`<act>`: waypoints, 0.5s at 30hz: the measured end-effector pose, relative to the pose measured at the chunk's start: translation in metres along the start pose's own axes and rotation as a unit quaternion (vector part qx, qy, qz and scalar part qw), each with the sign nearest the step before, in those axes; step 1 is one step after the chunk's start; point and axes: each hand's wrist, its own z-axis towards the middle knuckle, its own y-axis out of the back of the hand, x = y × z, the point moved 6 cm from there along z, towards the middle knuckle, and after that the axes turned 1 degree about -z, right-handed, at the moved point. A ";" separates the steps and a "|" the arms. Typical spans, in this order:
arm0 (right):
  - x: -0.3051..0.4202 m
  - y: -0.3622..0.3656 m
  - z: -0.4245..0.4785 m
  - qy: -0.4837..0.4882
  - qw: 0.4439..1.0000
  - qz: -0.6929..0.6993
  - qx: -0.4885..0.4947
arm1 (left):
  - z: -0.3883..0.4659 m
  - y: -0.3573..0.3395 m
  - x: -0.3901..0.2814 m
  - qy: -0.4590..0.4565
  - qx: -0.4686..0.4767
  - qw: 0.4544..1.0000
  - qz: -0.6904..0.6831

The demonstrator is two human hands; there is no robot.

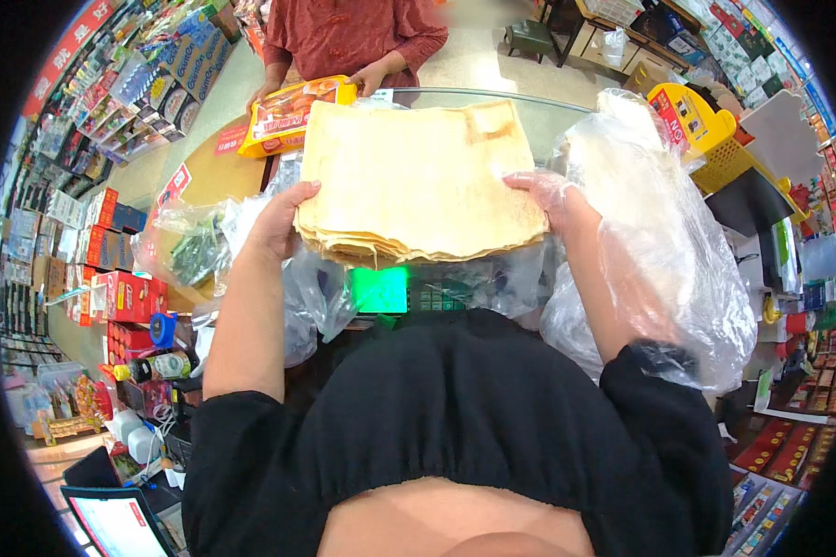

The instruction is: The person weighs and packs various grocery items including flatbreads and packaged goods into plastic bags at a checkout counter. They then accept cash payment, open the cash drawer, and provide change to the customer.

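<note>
A stack of thin, pale yellow sheets with ragged edges (418, 181), apparently tofu skin, is held up between both hands. My left hand (282, 216) grips its left edge, thumb on top. On the right edge, my right hand (547, 198) presses with the thumb above; thin clear plastic covers part of this hand. Beneath the stack shows a scale's lit green display (380, 289) beside its keypad (440, 299). A large clear plastic bag (669, 278) with pale contents lies against my right forearm.
Across the glass counter (488, 94), another person (348, 38) holds a yellow packet of baked goods (299, 115). Clear bags with greens (198, 250) lie at left. A yellow basket (745, 167) stands at right; a bottle (160, 366) and tape dispenser (162, 329) are at left.
</note>
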 end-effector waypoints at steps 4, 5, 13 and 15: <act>-0.016 0.004 -0.003 -0.043 0.999 0.027 0.002 | 0.012 0.006 0.020 0.029 0.042 0.996 -0.077; -0.025 0.018 0.009 -0.026 0.999 0.014 0.018 | 0.009 -0.004 0.017 0.042 0.058 0.993 -0.089; -0.008 -0.010 -0.023 0.103 0.983 0.042 0.149 | 0.003 -0.041 -0.004 0.046 -0.018 0.998 0.035; -0.002 -0.029 -0.037 0.142 0.980 -0.075 0.118 | -0.007 -0.086 -0.037 -0.031 0.044 0.977 0.206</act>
